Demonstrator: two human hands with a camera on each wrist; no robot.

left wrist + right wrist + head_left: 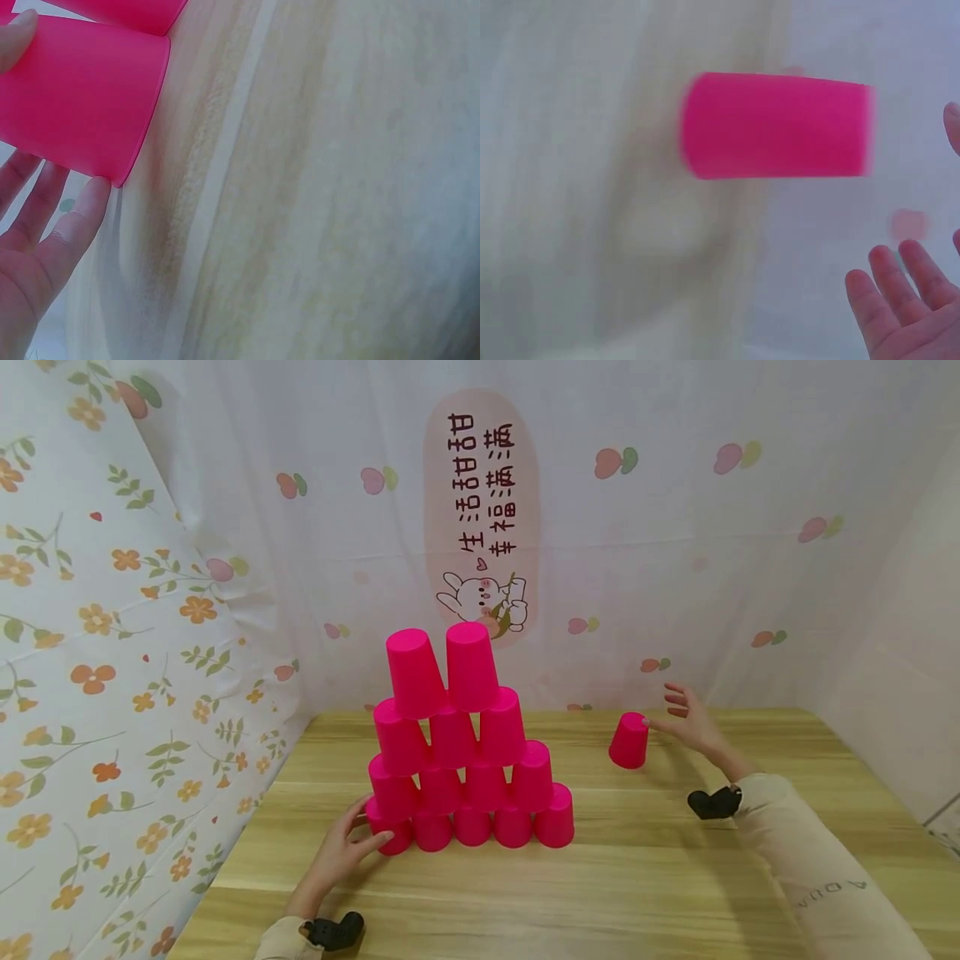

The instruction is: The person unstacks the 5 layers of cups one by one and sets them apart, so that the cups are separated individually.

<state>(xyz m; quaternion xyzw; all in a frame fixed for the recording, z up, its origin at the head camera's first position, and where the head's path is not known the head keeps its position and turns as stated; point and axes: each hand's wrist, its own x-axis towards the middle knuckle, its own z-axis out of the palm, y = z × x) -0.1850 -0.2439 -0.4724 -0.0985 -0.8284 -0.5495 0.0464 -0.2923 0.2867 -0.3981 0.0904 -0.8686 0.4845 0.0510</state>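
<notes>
Bright pink plastic cups stand upside down in a stepped stack, with two cups on top, three below them and several in each lower row. My left hand is at the left end of the lowest row, thumb in front of the end cup and fingers on its far side. A single upside-down cup stands on the table to the right of the stack. Beside it, my right hand is spread, thumb toward the cup's top; in the right wrist view, fingers and cup are apart.
The wooden table meets a white printed curtain at the back. Another flowered curtain hangs on the left. Black wrist devices sit on both forearms.
</notes>
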